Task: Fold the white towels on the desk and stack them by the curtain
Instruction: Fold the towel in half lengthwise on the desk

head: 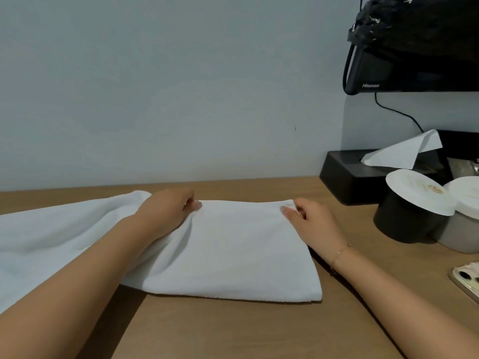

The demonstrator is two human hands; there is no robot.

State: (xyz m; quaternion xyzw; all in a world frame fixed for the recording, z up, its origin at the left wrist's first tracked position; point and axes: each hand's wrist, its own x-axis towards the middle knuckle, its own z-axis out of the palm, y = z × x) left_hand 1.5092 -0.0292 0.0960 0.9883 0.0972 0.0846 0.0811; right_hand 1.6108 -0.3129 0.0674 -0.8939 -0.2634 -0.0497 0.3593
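A plain pale grey-blue wall [168,86] is seen right behind the light wood desk [233,330], whose back edge runs straight along it. Toward the left edge of the desk, the unfolded end of the white towel [228,255] is spread flat and runs off out of view. The left hand [166,211] is laid on top of the towel near the desk's back edge, fingers curled, with the far hem pinched between thumb and fingertips. In the middle of the desk the towel is doubled over into a neat rectangle, its near edge well back from the front edge of the desk. The right hand [308,221] is placed at the rectangle's far right corner, and that corner is pinched too, the other fingers tucked in; a thin bracelet [340,252] is worn on that wrist. Further right, a black tissue box [347,177] with a white tissue [404,151] poking out is set against the wall. Just in front of it, a black cup [401,224] and a grey cup [458,234] are stood touching, both capped with white paper lids. A phone [466,281] is cut off at the right edge. Up in the right corner, a Hisense TV [414,71] is mounted, partly draped in a black plastic bag [414,22].
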